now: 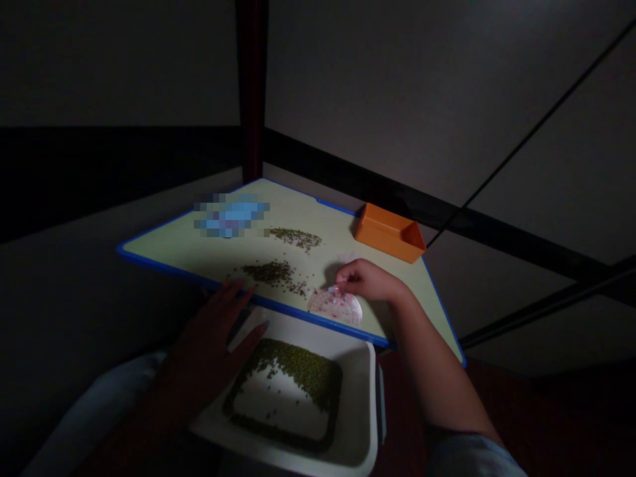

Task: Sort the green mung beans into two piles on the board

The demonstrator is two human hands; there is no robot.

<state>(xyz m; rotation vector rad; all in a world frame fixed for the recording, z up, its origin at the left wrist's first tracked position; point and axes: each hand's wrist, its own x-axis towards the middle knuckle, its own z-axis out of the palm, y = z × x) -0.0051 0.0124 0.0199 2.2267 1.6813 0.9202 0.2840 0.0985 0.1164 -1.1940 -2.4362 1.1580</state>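
My right hand [365, 279] is over the table board [382, 311], fingers closed in a pinch on a clear protractor [335, 309] with pink marks. The protractor sits at the board's near edge, its curved side away from me. Left of it lies a dark pile of small green beans [271, 271], with loose ones scattered about. My left hand [213, 344] has its fingers spread, near the board's front edge and the left side of a white bin [365, 397]. Inside the bin, more green beans [308, 368] are heaped at the far side and line the bottom edges.
An orange open box [390, 235] stands at the board's back right. Another thin patch of beans [297, 238] lies farther back. A blue item [231, 217], blurred by pixels, is at the back left. Walls or panels close in behind the board. The light is dim.
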